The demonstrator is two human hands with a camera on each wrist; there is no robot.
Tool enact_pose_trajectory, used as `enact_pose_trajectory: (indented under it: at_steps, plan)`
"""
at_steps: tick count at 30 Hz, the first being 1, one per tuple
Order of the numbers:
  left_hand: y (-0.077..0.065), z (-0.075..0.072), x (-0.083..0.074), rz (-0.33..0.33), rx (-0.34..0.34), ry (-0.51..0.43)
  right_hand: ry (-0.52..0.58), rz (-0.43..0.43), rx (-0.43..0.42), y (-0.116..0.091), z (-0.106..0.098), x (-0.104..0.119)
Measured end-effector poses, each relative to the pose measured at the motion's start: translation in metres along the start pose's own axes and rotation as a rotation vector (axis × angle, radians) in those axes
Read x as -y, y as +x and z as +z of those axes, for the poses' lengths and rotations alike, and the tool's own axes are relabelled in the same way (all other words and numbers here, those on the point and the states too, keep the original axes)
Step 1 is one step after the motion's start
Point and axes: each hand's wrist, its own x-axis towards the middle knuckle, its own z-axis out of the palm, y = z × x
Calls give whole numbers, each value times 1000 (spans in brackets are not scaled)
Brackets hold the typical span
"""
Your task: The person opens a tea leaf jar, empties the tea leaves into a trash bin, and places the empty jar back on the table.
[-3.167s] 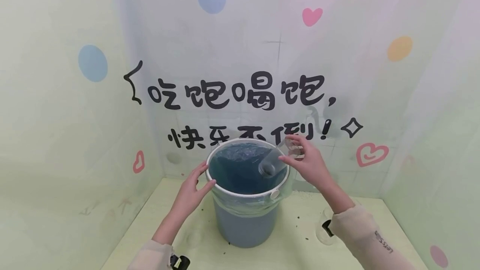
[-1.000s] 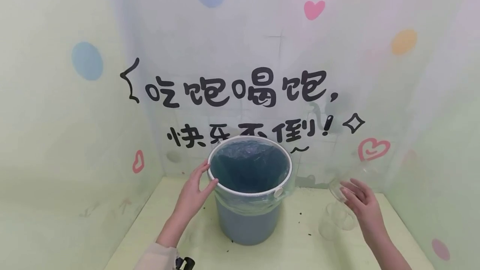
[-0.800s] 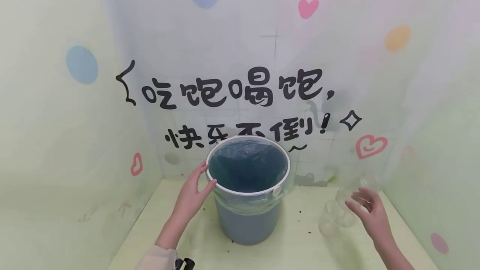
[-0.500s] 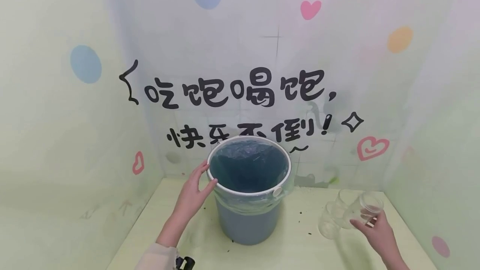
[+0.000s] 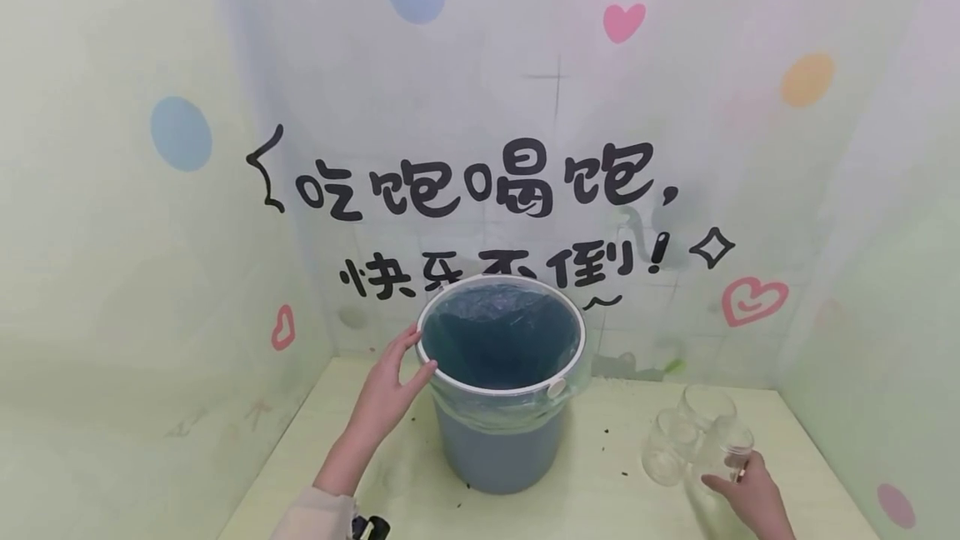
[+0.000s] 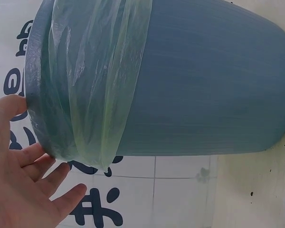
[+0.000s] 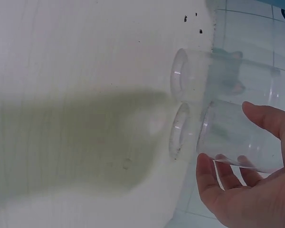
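A blue-grey bin point(image 5: 495, 457) with a white rim stands mid-table, lined with a greenish translucent bag point(image 5: 487, 413). My left hand point(image 5: 386, 390) rests against the rim's left side; in the left wrist view its fingers point(image 6: 52, 178) are spread and fairly straight, with thumb and fingertips at the rim. Right of the bin, my right hand point(image 5: 753, 494) holds a clear cup point(image 7: 235, 137) between thumb and fingers, upright and low over the table. Two more clear cups, a nearer one point(image 5: 663, 461) and a farther one point(image 5: 708, 407), stand close together beside the held cup.
The pale table point(image 5: 600, 507) carries several small dark specks point(image 5: 624, 473) right of the bin. Behind it rises a backdrop wall point(image 5: 480, 65) with black writing and coloured shapes; side walls point(image 5: 892, 340) close in left and right.
Earlier my right hand tipped a clear cup over the bin's mouth. It has since moved right, turned the cup upright and lowered it beside the other cups. My left hand stays at the rim.
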Motion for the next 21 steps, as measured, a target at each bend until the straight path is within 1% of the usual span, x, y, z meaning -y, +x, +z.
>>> enact_pose_trajectory:
  at_steps: [5,8,11,18,21]
  plan:
    - [-1,-3,0,12,0,7,-15,-23,22,10,16,-10]
    - [-1,-4,0,8,7,7,-22,-52,-4,16,25,-13]
    - [0,-1,0,11,6,0,-25,-57,-29,17,30,-14]
    - [1,5,-3,36,13,-14,-46,-24,-48,17,32,-17]
    - [3,3,-2,46,10,-21,-29,-6,-24,18,29,-16]
